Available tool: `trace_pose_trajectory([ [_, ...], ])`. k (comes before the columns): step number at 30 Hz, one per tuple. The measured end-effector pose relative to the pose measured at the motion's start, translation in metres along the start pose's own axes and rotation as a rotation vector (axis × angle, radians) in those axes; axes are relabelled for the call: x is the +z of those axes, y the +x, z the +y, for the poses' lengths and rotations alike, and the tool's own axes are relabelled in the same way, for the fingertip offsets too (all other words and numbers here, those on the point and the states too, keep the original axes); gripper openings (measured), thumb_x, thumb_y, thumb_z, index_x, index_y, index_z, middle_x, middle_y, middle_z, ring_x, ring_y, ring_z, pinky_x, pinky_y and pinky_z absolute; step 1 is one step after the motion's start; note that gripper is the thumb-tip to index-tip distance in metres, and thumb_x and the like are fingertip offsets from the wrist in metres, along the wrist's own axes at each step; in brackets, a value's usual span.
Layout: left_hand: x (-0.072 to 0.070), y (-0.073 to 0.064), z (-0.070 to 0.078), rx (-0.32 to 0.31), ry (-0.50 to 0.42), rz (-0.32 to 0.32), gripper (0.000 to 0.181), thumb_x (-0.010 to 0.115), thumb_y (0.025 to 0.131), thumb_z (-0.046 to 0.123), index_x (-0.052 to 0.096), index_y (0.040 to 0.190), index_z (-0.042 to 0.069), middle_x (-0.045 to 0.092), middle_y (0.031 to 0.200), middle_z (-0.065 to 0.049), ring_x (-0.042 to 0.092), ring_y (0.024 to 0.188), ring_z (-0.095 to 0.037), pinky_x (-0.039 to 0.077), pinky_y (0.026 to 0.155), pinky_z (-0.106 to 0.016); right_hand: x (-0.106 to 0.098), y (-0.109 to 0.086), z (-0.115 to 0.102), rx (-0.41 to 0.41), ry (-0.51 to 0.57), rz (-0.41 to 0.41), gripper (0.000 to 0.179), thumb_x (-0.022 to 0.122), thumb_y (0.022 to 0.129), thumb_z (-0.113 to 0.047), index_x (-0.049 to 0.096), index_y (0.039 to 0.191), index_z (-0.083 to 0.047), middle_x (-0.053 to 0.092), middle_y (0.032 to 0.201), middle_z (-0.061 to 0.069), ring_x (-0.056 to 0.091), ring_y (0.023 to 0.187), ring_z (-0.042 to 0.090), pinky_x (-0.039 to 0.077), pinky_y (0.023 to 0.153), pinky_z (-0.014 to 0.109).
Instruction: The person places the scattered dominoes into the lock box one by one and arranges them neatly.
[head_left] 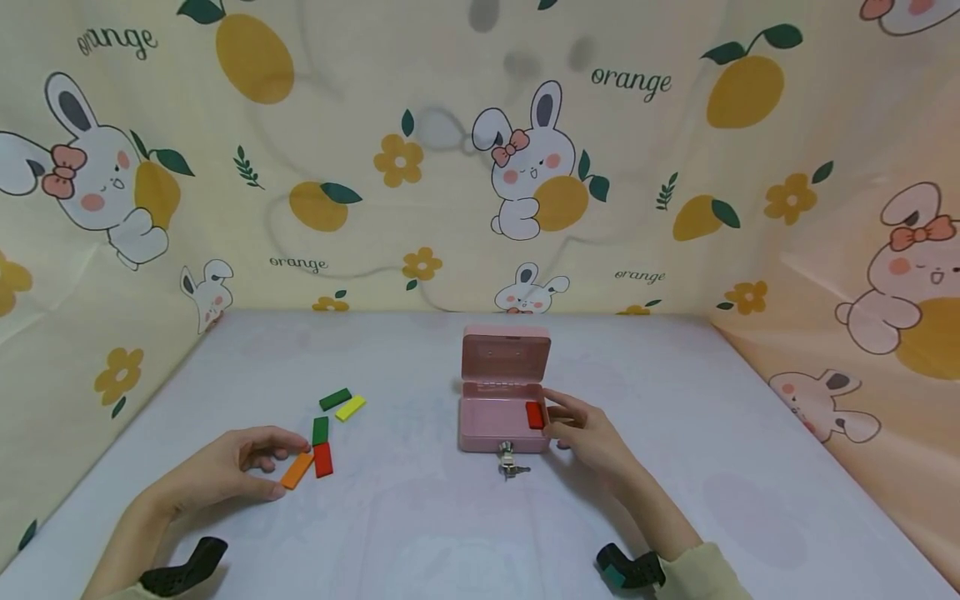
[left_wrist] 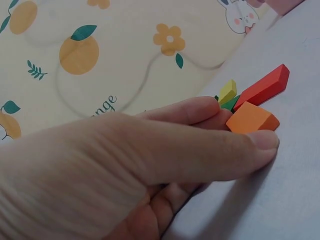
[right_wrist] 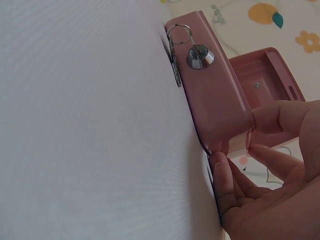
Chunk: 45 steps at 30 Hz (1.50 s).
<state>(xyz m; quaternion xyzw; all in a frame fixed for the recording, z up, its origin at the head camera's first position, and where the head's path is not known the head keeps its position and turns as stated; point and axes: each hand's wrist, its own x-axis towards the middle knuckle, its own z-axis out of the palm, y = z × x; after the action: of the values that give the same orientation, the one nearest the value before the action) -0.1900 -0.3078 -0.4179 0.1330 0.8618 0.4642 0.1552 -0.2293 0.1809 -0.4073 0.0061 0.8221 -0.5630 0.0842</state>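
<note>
My left hand (head_left: 217,471) pinches an orange block (head_left: 297,471) between thumb and finger; the thumb is at its near end, seen also in the left wrist view. Touching or close beside it lie a red block (head_left: 322,459) and a green block (head_left: 320,431). My right hand (head_left: 588,429) is at the right side of a pink metal box (head_left: 480,437), its fingertips touching the rim and side wall. The box's lid (head_left: 506,358) stands up. Inside, against the right wall, is another red block (head_left: 534,415).
A second green block (head_left: 335,399) and a yellow block (head_left: 350,407) lie farther back on the left. Keys (head_left: 513,472) hang from the lock (right_wrist: 200,56) on the box's front. A patterned cloth (head_left: 450,208) surrounds the white table (head_left: 405,525).
</note>
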Motion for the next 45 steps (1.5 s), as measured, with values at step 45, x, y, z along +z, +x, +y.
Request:
trace_pose_trajectory([
  [45, 0.0028, -0.0004, 0.0021, 0.007, 0.003, 0.031, 0.06, 0.087, 0.074, 0.017, 0.061, 0.127, 0.003, 0.062, 0.122, -0.01, 0.05, 0.106, -0.03, 0.049, 0.082, -0.027, -0.0011, -0.0017, 0.0004, -0.026, 0.007, -0.012, 0.054, 0.065, 0.093, -0.014, 0.051, 0.145, -0.022, 0.056, 0.134, 0.011, 0.054, 0.114, 0.028, 0.049, 0.086, 0.04],
])
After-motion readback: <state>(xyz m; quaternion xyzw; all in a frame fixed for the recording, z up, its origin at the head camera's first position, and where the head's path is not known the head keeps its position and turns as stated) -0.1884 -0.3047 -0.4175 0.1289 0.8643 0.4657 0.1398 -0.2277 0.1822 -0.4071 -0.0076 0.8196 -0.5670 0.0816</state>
